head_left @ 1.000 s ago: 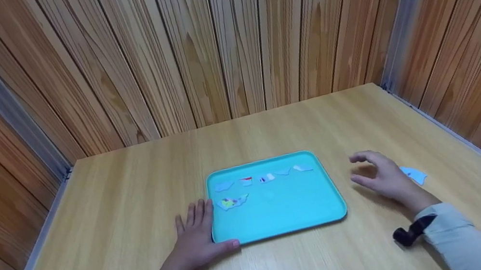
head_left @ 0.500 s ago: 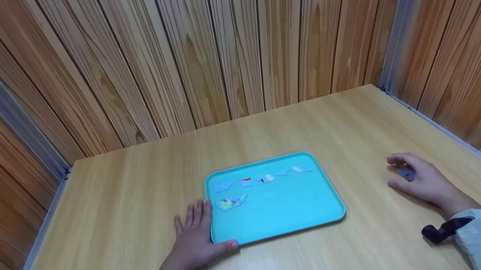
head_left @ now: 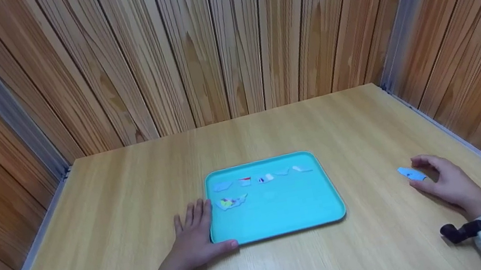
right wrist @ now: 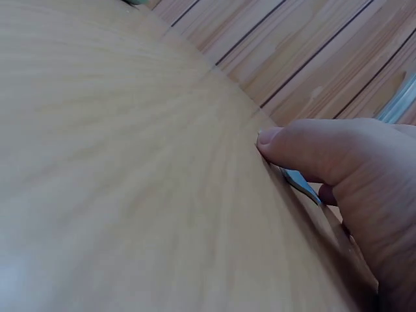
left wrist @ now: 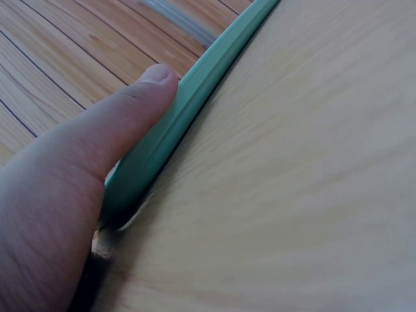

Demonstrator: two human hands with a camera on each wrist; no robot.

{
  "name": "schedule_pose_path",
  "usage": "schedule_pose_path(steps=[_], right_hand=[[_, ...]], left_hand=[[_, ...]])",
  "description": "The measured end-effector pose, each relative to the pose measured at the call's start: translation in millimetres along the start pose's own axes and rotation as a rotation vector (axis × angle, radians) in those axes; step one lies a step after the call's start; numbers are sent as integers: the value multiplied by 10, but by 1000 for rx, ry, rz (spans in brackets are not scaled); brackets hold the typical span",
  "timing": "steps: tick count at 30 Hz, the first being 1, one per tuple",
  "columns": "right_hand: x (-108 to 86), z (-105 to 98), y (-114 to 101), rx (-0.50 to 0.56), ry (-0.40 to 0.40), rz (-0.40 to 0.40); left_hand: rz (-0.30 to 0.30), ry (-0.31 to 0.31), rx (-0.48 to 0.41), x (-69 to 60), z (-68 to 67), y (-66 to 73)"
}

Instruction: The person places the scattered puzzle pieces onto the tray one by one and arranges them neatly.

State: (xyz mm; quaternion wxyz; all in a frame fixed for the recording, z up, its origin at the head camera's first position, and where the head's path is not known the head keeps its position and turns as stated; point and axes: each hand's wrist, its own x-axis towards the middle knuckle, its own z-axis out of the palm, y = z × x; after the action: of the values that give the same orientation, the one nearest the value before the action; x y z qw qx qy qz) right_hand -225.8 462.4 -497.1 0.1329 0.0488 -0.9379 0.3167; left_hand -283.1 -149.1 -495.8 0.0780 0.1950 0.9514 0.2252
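Flat on the table by the tray's near left corner, my left hand [head_left: 198, 245] has its fingers spread along the left rim. Its thumb touches the front edge of the turquoise tray [head_left: 292, 209], as the left wrist view also shows. Far to the right, my right hand [head_left: 446, 181] holds a thin, irregular blue paper piece [head_left: 411, 173] by its edges, between thumb and curled fingers, at table level. In the right wrist view the thumb [right wrist: 305, 146] partly hides this blue piece [right wrist: 299, 182], which looks slightly bent.
In the tray, several small paper pieces lie in a row along the far side, including one with a red stripe [head_left: 245, 181]. Below them is a larger multicoloured piece [head_left: 232, 202]. Wood-patterned walls [head_left: 235, 43] enclose the back and both sides of the table [head_left: 133, 197].
My right hand has moved right, passed over the blue paper piece, and now has thumb and fingers at its edges. The left hand and tray stay put.
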Motion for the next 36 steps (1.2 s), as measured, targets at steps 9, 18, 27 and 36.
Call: schedule_pose_path(steps=[9, 18, 27, 36], right_hand=[[-53, 6, 59, -45, 80, -75], [-51, -12, 22, -21, 66, -11], [-1, 2, -13, -89, 70, -54], [87, 118, -106, -49, 45, -50]], left_hand=[[14, 12, 14, 1, 29, -19], [10, 5, 15, 10, 27, -18], [4, -14, -5, 11, 11, -26], [7, -16, 5, 7, 10, -15]])
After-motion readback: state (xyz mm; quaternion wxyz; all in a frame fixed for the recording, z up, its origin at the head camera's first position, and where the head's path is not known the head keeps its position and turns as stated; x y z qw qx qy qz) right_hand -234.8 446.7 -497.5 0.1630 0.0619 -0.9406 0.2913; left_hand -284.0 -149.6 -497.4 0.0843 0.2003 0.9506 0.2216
